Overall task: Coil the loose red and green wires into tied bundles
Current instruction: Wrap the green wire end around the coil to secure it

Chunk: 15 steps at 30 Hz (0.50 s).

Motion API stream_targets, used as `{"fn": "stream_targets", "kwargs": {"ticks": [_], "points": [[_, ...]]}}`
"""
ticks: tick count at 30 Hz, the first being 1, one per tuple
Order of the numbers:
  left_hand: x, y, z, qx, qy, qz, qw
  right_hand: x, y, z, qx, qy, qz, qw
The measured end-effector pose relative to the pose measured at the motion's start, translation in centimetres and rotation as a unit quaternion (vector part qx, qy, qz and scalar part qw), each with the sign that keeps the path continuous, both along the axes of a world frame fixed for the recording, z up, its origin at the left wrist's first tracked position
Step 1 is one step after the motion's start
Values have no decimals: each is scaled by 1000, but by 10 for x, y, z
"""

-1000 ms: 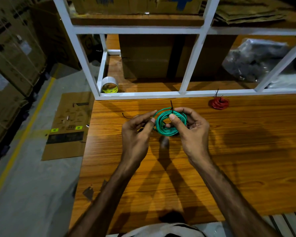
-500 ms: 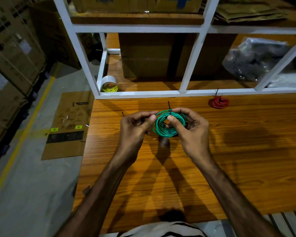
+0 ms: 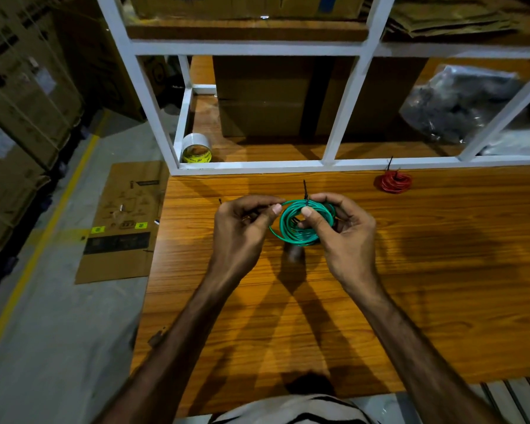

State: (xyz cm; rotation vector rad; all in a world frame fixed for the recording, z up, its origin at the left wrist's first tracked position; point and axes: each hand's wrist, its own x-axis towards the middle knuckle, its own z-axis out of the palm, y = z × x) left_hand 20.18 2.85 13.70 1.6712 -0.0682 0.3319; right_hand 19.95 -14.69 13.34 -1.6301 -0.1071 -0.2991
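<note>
Our right hand grips the green coil above the table, thumb through its middle; our left hand pinches its edge.

Tabletop: bare wood near side and right of both hands. Far edge closed off by white shelf frame; openings between its posts are partly blocked by cardboard box, tape roll, plastic bag. Red wire bundle just before the frame, right.
</note>
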Motion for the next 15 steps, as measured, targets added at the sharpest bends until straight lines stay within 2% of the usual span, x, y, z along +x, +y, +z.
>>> {"fn": "stream_targets", "kwargs": {"ticks": [8, 15], "points": [[3, 5, -1, 53, -4, -21, 998, -1, 3, 5, -4, 24, 17, 1000], [1, -3, -3, -33, 30, -35, 998, -3, 6, 6, -12, 32, 19, 999]]}}
